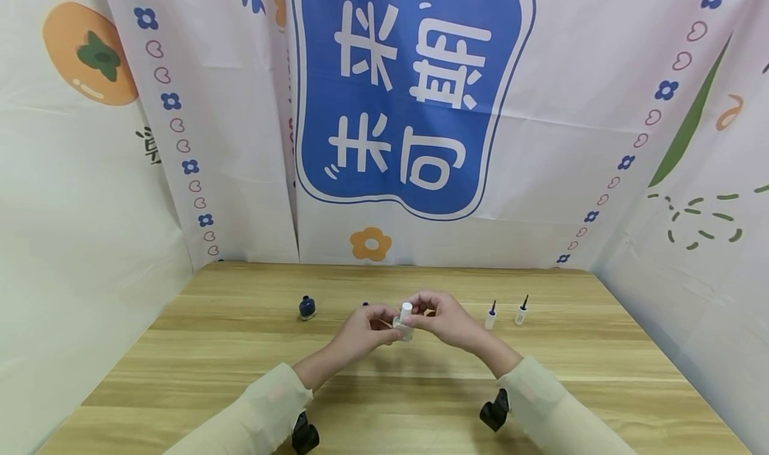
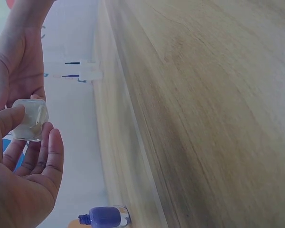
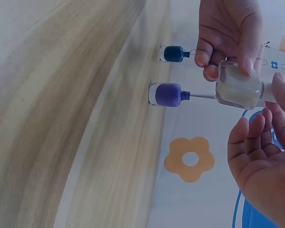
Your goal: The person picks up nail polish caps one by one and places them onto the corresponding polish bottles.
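Observation:
A clear glass bottle with pale contents (image 3: 240, 85) is held above the table between both hands. The left hand (image 1: 359, 333) pinches its glass body between thumb and fingers, seen also in the left wrist view, where the left hand (image 2: 31, 166) is close. Its white cap (image 1: 406, 309) stands upright on top, and the right hand (image 1: 446, 320) pinches it. In the right wrist view the right hand (image 3: 268, 156) has its thumb at the cap and its other fingers loosely bent below the bottle.
An uncapped dark blue bottle (image 1: 308, 307) stands on the wooden table (image 1: 252, 355) at the left. An uncapped purple bottle (image 3: 168, 95) stands behind the hands. Two white caps, one with a purple brush (image 1: 490, 319) and one with a dark brush (image 1: 521, 314), stand brush-up at the right.

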Demonstrator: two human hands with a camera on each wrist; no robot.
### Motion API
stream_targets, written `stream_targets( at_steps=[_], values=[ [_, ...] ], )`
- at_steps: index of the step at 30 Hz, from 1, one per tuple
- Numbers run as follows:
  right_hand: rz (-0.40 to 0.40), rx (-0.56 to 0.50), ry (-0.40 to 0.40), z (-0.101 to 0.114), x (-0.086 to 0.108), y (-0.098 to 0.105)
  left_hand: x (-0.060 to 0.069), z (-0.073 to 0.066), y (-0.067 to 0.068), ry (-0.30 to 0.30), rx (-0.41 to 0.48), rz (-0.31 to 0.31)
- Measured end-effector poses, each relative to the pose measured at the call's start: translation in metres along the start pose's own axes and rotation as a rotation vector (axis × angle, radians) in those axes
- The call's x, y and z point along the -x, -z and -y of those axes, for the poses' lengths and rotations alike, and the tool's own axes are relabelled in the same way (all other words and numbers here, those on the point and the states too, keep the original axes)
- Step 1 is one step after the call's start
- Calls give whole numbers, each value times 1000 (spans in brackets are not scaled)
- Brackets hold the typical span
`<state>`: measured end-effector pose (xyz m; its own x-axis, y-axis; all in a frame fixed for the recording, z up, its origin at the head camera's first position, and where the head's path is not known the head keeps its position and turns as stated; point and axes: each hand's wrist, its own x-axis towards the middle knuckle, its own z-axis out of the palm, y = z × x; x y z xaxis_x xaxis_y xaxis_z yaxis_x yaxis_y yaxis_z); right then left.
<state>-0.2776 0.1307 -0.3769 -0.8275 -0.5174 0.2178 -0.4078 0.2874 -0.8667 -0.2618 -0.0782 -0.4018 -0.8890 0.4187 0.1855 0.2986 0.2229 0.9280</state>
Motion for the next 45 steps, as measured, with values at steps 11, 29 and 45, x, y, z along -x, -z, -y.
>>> stream_targets(
  at_steps=[11, 29, 45],
  values=[
    [-42, -23, -21, 3, 2, -6, 1, 3, -1, -21, -6, 5],
    [50, -5, 32, 0, -1, 6, 1, 0, 1, 2, 20, 0],
    [8, 14, 23, 15, 3, 0, 0, 2, 1, -3, 21, 4]
  ],
)
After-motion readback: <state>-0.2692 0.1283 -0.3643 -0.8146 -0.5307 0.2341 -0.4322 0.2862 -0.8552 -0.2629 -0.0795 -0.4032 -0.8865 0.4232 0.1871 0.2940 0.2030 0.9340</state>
